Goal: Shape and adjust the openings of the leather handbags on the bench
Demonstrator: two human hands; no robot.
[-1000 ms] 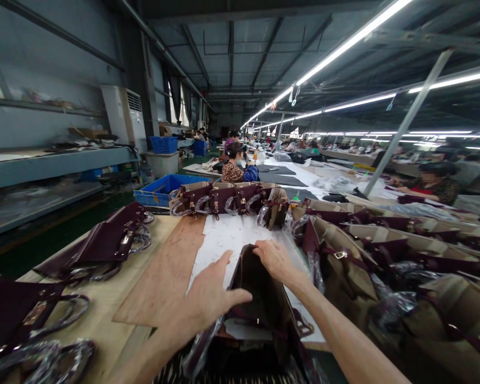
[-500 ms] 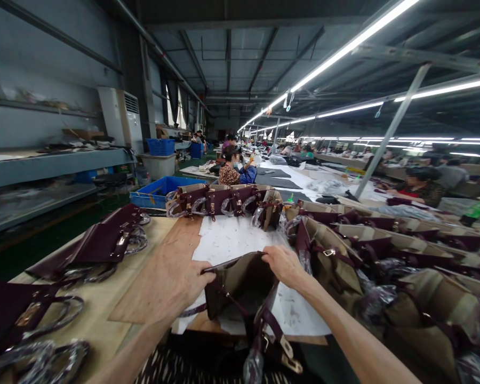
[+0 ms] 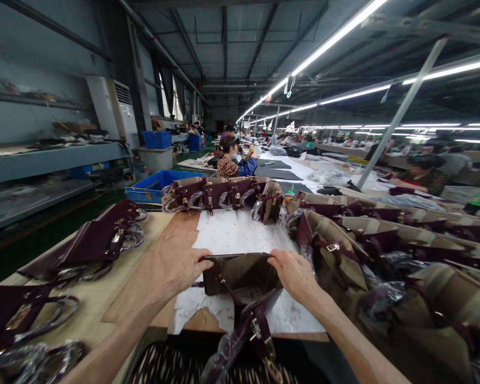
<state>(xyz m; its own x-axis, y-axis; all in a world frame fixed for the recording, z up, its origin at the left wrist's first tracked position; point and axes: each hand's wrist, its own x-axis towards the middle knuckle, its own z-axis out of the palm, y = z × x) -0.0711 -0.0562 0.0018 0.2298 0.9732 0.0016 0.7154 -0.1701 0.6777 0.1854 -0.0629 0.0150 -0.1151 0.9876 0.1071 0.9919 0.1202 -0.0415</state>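
Bag: the open brown handbag (image 3: pixel 240 273) lies mouth-up on the white paper sheet (image 3: pixel 240 234) at the table's near edge.
Left hand: the left hand (image 3: pixel 176 269) pinches the bag's rim at 9 o'clock.
Right hand: the right hand (image 3: pixel 294 273) grips the rim at 3 o'clock.
Strap: the burgundy strap (image 3: pixel 260 330) hangs at 6 o'clock.
Surroundings: a row of burgundy bags (image 3: pixel 224 193) stands at 12 o'clock.

Bare white paper (image 3: pixel 240 234) lies open beyond the bag (image 3: pixel 240 274); a far row of bags (image 3: pixel 220 193) and right-hand bags (image 3: pixel 344 250) block passage.
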